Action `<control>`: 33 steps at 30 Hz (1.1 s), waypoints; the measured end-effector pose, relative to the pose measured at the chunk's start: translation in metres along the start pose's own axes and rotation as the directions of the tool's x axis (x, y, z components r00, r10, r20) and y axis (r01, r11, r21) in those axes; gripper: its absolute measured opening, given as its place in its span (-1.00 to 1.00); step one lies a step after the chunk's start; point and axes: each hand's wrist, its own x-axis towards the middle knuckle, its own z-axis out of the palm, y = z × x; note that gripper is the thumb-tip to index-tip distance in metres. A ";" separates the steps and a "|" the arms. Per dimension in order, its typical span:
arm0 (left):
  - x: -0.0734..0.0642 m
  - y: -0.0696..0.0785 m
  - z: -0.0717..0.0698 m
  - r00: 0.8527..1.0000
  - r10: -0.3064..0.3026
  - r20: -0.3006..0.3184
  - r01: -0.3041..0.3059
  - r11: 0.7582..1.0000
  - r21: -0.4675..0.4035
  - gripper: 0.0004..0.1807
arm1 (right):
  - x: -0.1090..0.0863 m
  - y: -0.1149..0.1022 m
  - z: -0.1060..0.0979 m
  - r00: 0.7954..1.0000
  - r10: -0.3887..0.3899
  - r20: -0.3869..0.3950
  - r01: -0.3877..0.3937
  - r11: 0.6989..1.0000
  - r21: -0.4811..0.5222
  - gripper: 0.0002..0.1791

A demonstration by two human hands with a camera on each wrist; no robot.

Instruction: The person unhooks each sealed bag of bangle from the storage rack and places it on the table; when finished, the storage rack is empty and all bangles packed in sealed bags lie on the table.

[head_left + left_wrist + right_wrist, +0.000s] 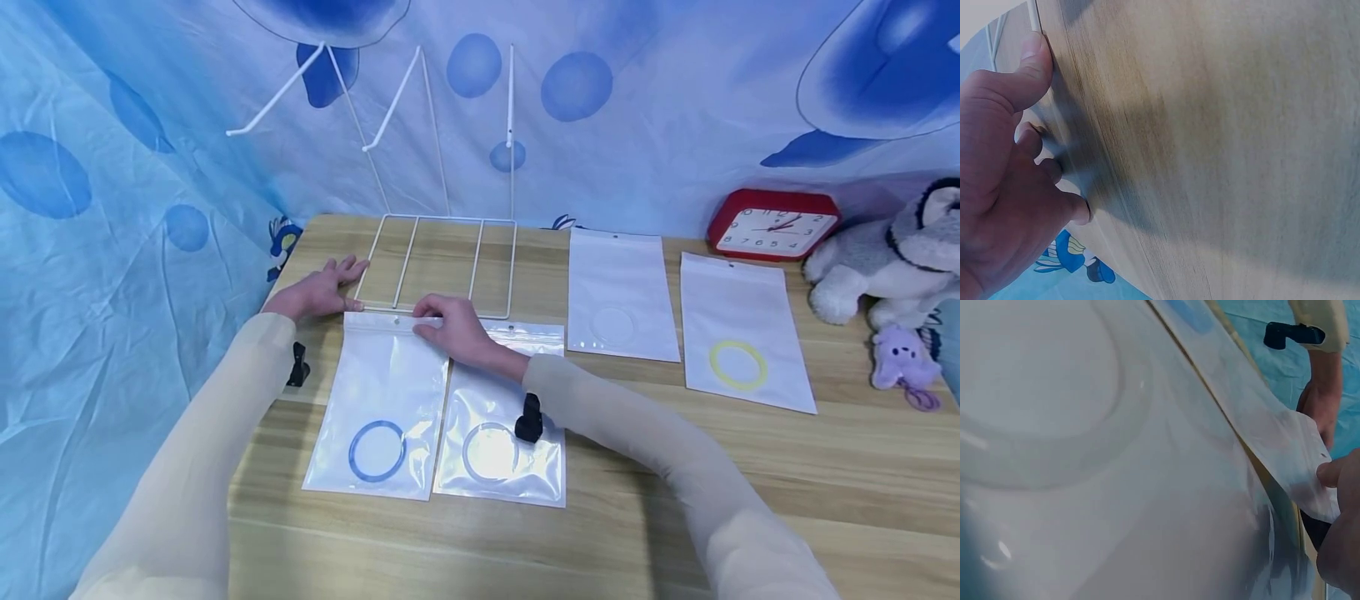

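A white wire rack (435,310) stands at the back, with prongs rising behind its flat base. Over the base's left front corner my left hand (318,290) is spread, and its thumb touches the wire; the left wrist view shows the other fingers (1075,209) against the wooden table. My right hand (457,329) pinches the top edge of a clear-fronted zip bag (386,375) containing a blue ring (377,451). Close on its right lies another zip bag (480,400) with a clear or whitish ring (491,452), partly covered by my right wrist.
Farther right lie two more zip bags, one with a pale ring (613,326) and one with a yellow ring (738,365). Beyond them are a red clock (775,225), a plush husky (885,258) and a purple plush charm (903,358). Blue curtains border the table (360,550).
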 end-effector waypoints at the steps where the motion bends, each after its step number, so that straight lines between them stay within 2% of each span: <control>1: 0.000 0.000 0.000 1.000 0.002 0.000 -0.002 1.000 -0.001 -0.07 | 0.000 0.001 0.000 1.000 0.002 -0.003 -0.002 0.999 -0.041 -0.86; 4: -0.001 0.002 0.000 1.000 0.002 -0.005 -0.002 1.000 -0.002 -0.09 | 0.002 0.001 0.000 1.000 0.029 -0.009 -0.030 0.992 -0.121 -0.88; 9: -0.001 0.002 0.000 1.000 0.001 -0.008 -0.001 1.000 -0.001 -0.10 | 0.005 0.000 0.001 0.996 0.092 0.015 -0.088 0.976 -0.199 -0.88; 13: 0.000 0.000 0.000 1.000 0.012 -0.008 -0.012 1.000 0.000 -0.08 | 0.005 -0.001 0.001 0.992 0.121 0.040 -0.104 0.950 -0.295 -0.86; 19: -0.001 -0.002 -0.001 0.999 0.035 -0.001 -0.035 0.999 0.001 -0.07 | 0.005 -0.003 0.002 0.995 0.093 0.037 -0.067 0.895 -0.441 -0.85; 24: -0.003 0.000 -0.001 0.999 0.033 0.002 -0.033 0.999 0.010 -0.05 | 0.005 -0.003 0.002 0.995 0.093 0.021 -0.069 0.861 -0.504 -0.82; 28: -0.004 0.000 -0.001 1.000 0.029 0.010 -0.029 0.999 0.017 -0.03 | 0.005 -0.002 0.002 0.995 0.094 0.024 -0.068 0.856 -0.513 -0.79; 33: -0.005 0.002 -0.001 1.000 0.016 0.011 -0.016 0.999 0.031 -0.04 | 0.004 -0.004 -0.007 0.998 0.053 0.032 -0.031 0.880 -0.473 -0.80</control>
